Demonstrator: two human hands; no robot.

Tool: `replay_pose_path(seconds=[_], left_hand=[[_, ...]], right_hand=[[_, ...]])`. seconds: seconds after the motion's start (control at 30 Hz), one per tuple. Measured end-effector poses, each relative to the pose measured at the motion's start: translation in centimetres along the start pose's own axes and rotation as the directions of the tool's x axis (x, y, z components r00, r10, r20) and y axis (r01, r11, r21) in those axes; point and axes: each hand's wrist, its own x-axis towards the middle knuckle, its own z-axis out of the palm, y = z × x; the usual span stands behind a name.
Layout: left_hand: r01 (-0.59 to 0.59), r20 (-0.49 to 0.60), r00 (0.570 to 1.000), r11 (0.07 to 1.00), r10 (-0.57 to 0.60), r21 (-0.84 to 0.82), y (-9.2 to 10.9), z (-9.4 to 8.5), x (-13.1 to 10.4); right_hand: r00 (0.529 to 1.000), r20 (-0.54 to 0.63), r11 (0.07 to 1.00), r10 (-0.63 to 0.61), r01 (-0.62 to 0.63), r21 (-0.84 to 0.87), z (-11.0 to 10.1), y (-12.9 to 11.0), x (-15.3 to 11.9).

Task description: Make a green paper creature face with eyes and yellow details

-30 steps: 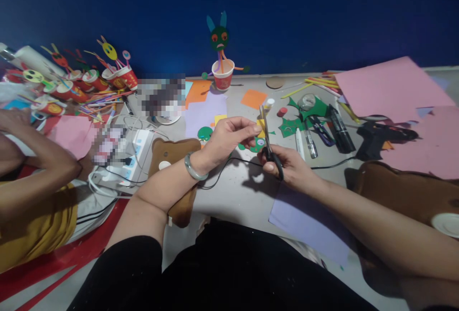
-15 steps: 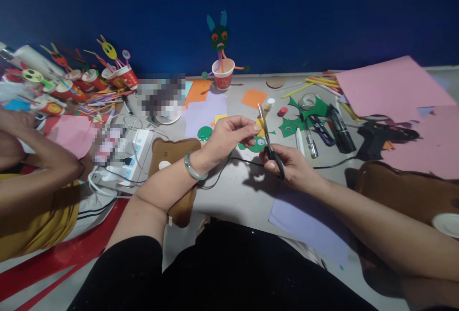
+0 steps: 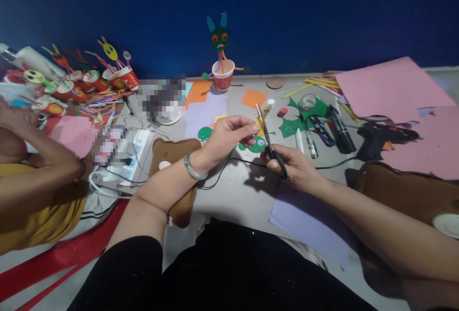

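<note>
My right hand (image 3: 289,166) grips a pair of scissors (image 3: 268,139) by the dark handles, blades pointing up and away from me. Close to the blades, my left hand (image 3: 234,136) is pinched; what lies between its fingertips is too small to make out. A jade-like bangle (image 3: 194,167) circles my left wrist. Beneath and behind the hands lie green paper pieces, one a green disc (image 3: 205,133), another a green piece with an eye (image 3: 256,145). A yellow paper piece (image 3: 259,126) shows behind the blades.
A paper cup (image 3: 224,81) with a green paper-headed figure stands against the blue wall. To the right lie green scraps (image 3: 292,127), markers, a black glue gun (image 3: 387,138) with its cord, and pink paper (image 3: 394,81). At left are a power strip (image 3: 136,158) and another person's arm (image 3: 43,158).
The scissors have tipped slightly, with their blade tips a little further left. My left hand stays nearly still. The other person's arm at left shifts a little.
</note>
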Motion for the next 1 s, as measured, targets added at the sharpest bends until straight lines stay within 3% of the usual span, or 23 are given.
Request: replay_pose_path(seconds=[0.37,0.77,1.0], left_hand=[[-0.002,-0.013,1.0,1.0,0.002,0.022,0.34,0.14,-0.03],[-0.086,0.006,0.996,0.995,0.086,0.044,0.43,-0.21,-0.11],[-0.056,-0.013,0.998,0.996,0.057,0.069,0.53,-0.22,-0.05]], right_hand=[[1.0,0.009,1.0,0.002,-0.002,-0.02,-0.07,-0.18,-0.05],[0.999,0.02,0.999,0.032,-0.031,-0.042,-0.65,-0.25,-0.01],[0.999,-0.001,0.998,0.037,-0.037,-0.052,-0.69,-0.32,-0.01]])
